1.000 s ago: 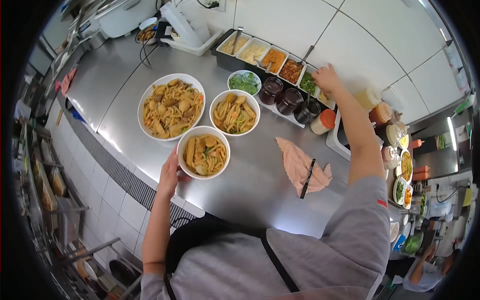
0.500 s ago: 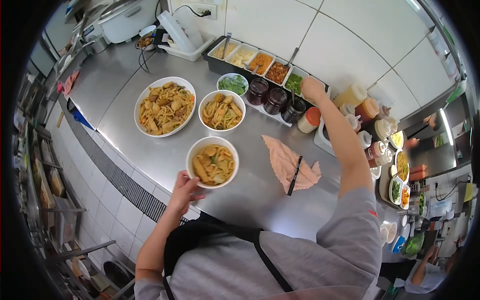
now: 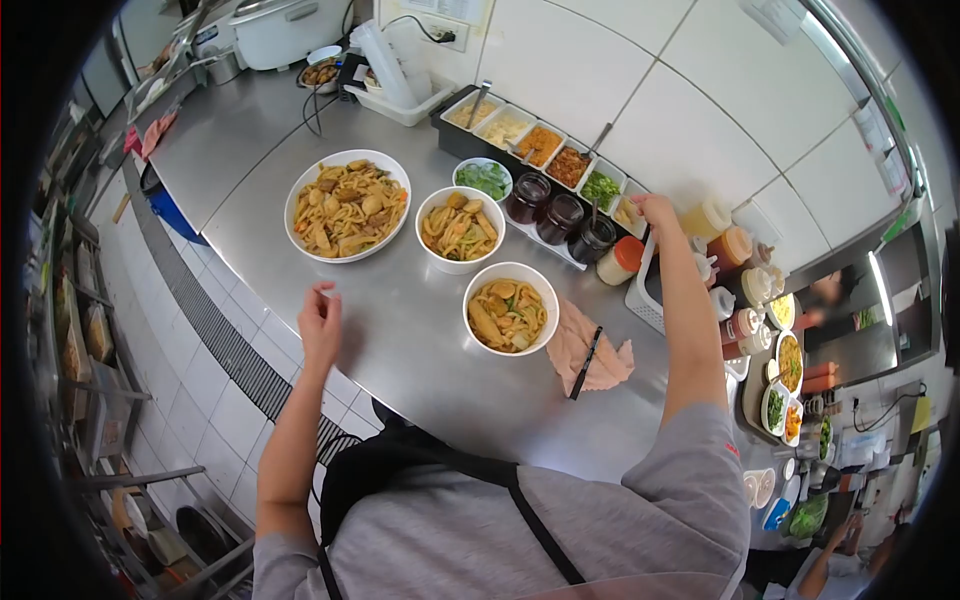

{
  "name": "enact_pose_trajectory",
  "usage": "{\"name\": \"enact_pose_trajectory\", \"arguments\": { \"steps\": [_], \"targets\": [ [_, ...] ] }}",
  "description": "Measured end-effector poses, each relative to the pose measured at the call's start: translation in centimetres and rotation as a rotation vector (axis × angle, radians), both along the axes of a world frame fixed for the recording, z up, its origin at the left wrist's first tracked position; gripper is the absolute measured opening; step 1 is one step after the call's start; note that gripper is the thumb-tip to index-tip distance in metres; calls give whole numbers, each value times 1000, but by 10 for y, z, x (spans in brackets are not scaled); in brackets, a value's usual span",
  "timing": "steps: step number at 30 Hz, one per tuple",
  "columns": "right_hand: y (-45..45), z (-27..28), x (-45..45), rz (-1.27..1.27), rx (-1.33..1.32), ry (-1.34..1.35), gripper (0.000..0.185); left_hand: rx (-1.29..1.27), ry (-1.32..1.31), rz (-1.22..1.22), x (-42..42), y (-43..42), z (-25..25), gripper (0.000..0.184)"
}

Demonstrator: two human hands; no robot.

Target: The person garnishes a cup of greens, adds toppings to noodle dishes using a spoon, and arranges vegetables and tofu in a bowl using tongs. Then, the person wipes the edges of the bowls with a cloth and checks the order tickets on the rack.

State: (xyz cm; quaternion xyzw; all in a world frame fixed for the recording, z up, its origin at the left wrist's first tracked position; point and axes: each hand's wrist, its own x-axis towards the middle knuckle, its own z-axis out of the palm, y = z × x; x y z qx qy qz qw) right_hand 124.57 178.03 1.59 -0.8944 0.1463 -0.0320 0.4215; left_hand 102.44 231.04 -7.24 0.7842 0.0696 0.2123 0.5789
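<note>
My right hand (image 3: 657,214) reaches to the end compartment of the black condiment rack (image 3: 452,132), its fingers pinched over pale flakes (image 3: 627,214). What the fingertips hold is too small to make out. Beside it lies the compartment of chopped green onion (image 3: 601,189). My left hand (image 3: 320,326) hangs near the counter's front edge with fingers loosely curled and nothing in them. To its right stands a white paper bowl of noodles (image 3: 511,310); a second noodle bowl (image 3: 460,232) is behind that one. A large oval plate of noodles (image 3: 347,207) sits beyond my left hand.
Dark sauce jars (image 3: 561,218) and a red-lidded jar (image 3: 620,260) line the rack's front. A pink cloth (image 3: 605,362) with a black pen-like stick (image 3: 587,363) lies right of the front bowl. Squeeze bottles (image 3: 731,247) crowd the right. Another person's arm (image 3: 815,574) shows at lower right.
My left hand has let go of the front noodle bowl and drawn back left; the bowl now stands farther right, against the cloth. My right hand has moved from the green onion to the end compartment.
</note>
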Motion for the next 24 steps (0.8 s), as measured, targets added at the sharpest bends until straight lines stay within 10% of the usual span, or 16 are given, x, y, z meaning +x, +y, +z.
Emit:
{"name": "enact_pose_trajectory", "arguments": {
  "steps": [15,24],
  "targets": [
    [215,89,42,536,210,-90,28,456,186,282,16,30,-16,21],
    [395,27,-11,878,-558,-587,25,385,145,278,14,32,-16,19]
  ]
}}
